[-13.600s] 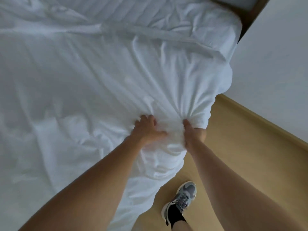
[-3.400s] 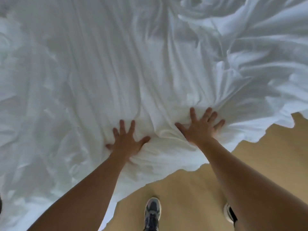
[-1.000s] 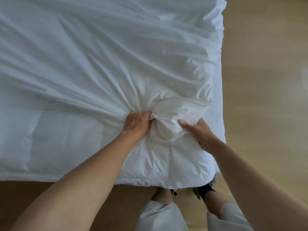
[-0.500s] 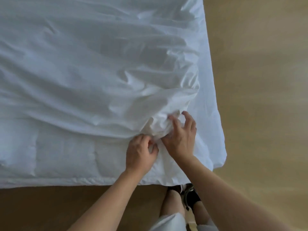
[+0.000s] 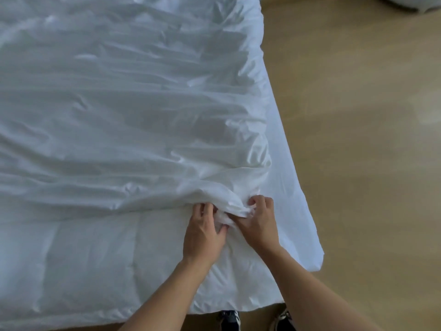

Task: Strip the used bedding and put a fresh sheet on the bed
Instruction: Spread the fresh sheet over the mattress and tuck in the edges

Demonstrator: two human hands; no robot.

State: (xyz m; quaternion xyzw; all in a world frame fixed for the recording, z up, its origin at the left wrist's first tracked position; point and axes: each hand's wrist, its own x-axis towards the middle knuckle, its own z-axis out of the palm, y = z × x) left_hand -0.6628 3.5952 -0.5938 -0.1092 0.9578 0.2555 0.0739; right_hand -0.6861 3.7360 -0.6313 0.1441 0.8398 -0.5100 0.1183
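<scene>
Your bed fills the left and centre of the frame, and its quilted mattress [image 5: 83, 259] lies bare along the bottom strip. The fresh sheet [image 5: 119, 115] covers everything above that. Its loose hem runs left to right across the lower middle, so its long line lies crosswise to your forearms.

That hem ends in a gathered corner [image 5: 229, 205], bunched on top of the mattress and not yet over the edge. The corner it looks meant for, the mattress corner [image 5: 315, 256], sits to the lower right of the bunch, beside the wooden floor [image 5: 358, 139].

Your left hand [image 5: 202, 235] comes in from below, its fingers curled into the cloth and its thumb pinching the underside. Your right hand [image 5: 259, 225] grips the same bunch from the right, knuckles bent round it. The gathered corner lies between the two hands, just above their fingertips. Your right hand is the nearer to the mattress corner, so the pull probably goes down and rightward.
</scene>
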